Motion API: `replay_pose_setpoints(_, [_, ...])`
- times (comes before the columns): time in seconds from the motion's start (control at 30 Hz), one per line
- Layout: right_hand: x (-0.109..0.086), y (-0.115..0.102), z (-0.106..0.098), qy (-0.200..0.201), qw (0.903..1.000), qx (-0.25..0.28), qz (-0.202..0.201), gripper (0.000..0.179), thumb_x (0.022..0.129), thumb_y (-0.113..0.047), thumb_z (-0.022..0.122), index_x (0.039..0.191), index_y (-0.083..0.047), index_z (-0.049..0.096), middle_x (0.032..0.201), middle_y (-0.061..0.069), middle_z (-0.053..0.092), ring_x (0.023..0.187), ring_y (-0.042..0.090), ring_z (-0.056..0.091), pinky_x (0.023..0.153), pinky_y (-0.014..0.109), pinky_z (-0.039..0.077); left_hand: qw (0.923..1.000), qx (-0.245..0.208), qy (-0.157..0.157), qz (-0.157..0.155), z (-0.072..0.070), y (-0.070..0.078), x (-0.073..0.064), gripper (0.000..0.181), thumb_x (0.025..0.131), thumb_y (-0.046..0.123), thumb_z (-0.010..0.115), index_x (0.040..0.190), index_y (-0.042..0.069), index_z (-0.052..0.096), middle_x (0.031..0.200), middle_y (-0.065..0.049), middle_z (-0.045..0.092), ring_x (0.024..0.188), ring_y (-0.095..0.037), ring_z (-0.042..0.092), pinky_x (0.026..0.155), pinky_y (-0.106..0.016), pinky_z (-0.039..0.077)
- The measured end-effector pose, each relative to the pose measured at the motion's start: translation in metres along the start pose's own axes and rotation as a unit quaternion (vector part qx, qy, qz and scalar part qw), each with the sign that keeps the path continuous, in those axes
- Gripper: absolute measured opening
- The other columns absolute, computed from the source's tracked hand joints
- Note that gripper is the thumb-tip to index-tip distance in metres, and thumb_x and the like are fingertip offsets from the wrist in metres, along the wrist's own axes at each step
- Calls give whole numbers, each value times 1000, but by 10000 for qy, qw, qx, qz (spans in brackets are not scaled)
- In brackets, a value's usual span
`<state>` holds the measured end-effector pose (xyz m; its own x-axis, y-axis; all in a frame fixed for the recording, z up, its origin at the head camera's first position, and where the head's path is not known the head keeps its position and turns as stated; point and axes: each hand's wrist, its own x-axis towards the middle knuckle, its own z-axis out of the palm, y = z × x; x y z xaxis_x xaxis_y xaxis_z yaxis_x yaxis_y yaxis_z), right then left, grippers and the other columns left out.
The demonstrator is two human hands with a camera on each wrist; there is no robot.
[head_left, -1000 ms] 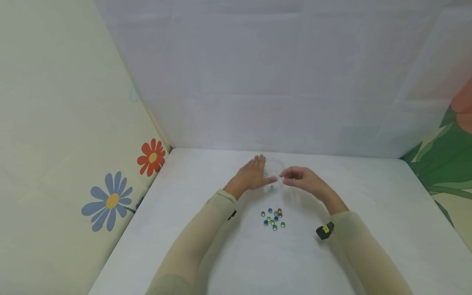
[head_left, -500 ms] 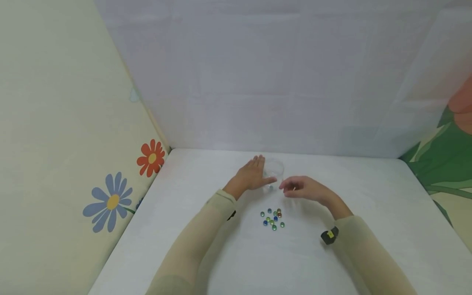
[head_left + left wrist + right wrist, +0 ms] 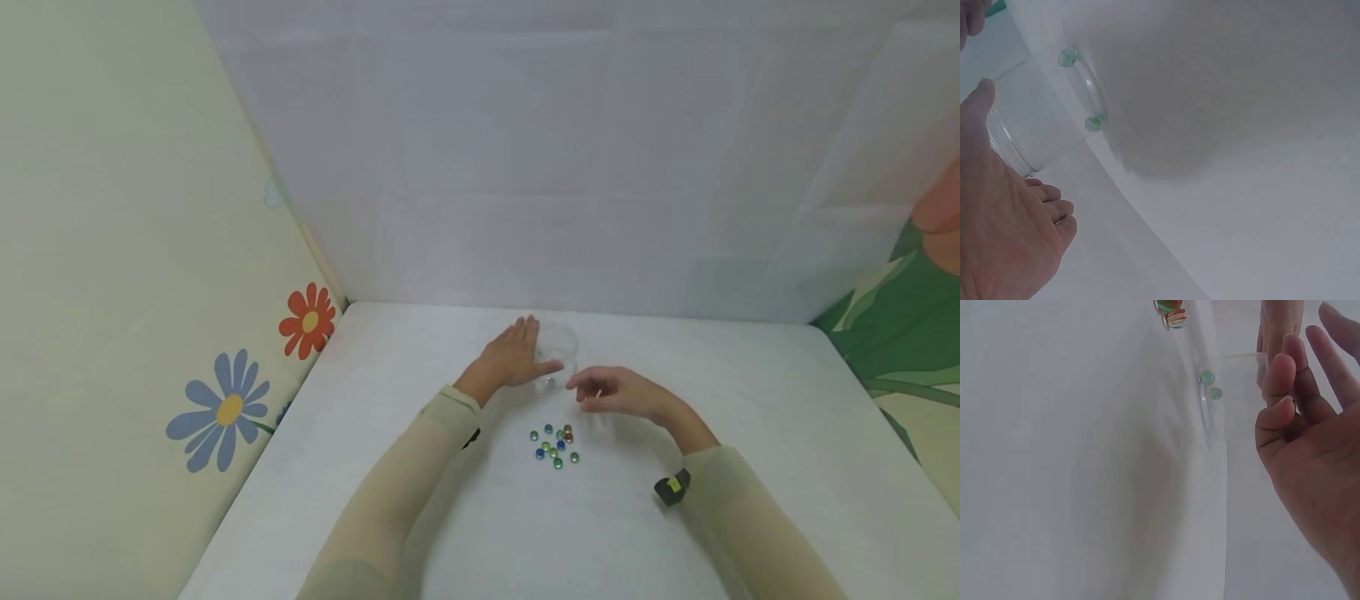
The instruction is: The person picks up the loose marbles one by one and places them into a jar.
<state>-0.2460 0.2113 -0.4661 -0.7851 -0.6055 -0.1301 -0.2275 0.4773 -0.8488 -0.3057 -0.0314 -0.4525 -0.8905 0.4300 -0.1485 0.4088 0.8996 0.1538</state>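
Observation:
A clear, see-through cup (image 3: 561, 340) stands upright on the white table. My left hand (image 3: 512, 356) rests against its left side, fingers straight and the thumb stretched across the front. In the left wrist view, two green glass marbles (image 3: 1094, 122) lie at the cup's bottom. To the right and nearer me, my right hand (image 3: 622, 392) hovers above the table, thumb and fingers apart and loosely bent. Nothing shows between its fingers, also in the right wrist view. Below both hands lies a loose group of several coloured marbles (image 3: 553, 452), green, blue, yellow-green and orange-brown.
White cloth covers the table (image 3: 465, 525), and a white cloth wall (image 3: 487, 167) rises just behind the cup. A cream panel with printed flowers (image 3: 229, 409) stands along the left side. Another panel with green leaves (image 3: 907, 333) borders the right side.
My right hand has drawn down and back from beside the cup's rim toward the loose marbles, its thumb and fingers parting wider. The left hand and the cup have stayed in place.

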Motion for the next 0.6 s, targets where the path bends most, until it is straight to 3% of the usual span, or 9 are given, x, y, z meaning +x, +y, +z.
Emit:
replay_pose_setpoints(0.3, [-4,3,3,-131,9998,-20,-131,40,97,-18,67,136,-9,61,110,10,66,99,26,61,82,38,54,10000,70,12,-16,1,1,0,107,93,80,37,163,5,5,170,-13,6,157,-26,8,127,-35,10])
replay_pose_setpoints(0.6, [-4,5,6,-425,9991,-23,-73,40,97,-18,68,136,-10,63,110,8,66,97,25,61,82,36,54,9999,81,14,-58,4,0,3,107,93,80,35,163,5,5,170,-14,6,157,-26,7,127,-36,10])
